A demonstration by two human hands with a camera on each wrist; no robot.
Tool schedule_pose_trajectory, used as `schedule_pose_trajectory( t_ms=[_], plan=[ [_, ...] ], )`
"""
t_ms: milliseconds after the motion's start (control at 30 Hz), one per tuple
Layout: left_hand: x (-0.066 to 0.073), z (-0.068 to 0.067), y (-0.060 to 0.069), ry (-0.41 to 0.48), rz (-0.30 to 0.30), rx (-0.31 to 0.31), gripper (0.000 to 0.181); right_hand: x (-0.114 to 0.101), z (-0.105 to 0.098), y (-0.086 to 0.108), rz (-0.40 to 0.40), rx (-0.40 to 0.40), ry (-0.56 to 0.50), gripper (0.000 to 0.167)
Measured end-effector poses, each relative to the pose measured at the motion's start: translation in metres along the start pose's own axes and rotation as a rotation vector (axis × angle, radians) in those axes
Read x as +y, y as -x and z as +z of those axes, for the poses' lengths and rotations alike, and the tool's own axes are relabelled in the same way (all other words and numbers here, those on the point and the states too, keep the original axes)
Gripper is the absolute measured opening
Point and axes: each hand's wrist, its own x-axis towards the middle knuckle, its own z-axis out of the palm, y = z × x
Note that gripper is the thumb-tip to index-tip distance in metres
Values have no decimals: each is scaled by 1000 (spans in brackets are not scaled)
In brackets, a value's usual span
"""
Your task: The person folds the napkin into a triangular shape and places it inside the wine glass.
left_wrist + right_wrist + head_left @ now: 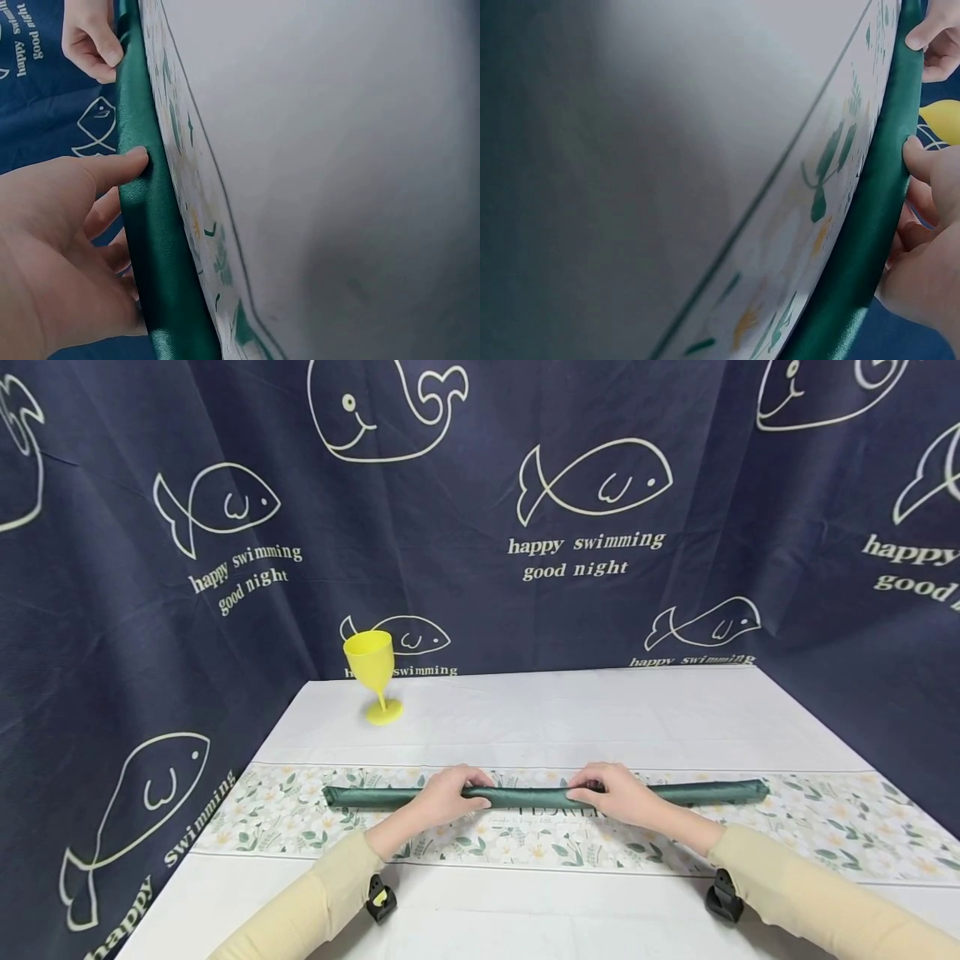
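Observation:
A long, thin roll of shiny dark green satin-like cloth lies from left to right across the table in the head view. Left of its middle, my left hand holds it, thumb on the near side and fingers over the far side. My right hand grips it the same way, right of the middle. The left wrist view shows the thumb pressed against the green roll with the other fingers behind it. In the right wrist view, the right thumb rests on the roll too. Both roll ends are free of the hands.
A yellow goblet stands upright at the table's back left. Under the roll, a floral band with printed lettering crosses the white tablecloth. Dark blue curtains with white fish drawings hang behind and at both sides.

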Motion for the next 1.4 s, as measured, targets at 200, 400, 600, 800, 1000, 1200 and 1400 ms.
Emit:
schedule_pose_trajectory(
  t_ms=[200,400,600,800,1000,1200,1400],
  plan=[
    [0,0,0,28,-16,-4,22,1,0,0,-6,-14,-22,20],
    [0,0,0,28,-25,-18,23,0,0,0,-15,-34,-24,21],
    [0,0,0,4,-13,-23,24,1,0,0,-41,-32,-15,18],
    [0,0,-1,-29,22,-44,27,1,1,0,-57,-24,-9,17],
    [1,0,-2,-64,46,-43,27,1,2,0,-63,-26,-12,17],
    [1,-1,-2,-26,29,-10,23,2,2,0,-60,-32,-14,17],
    [3,-2,-2,78,53,84,17,3,2,0,-62,-33,-10,17]
  ],
)
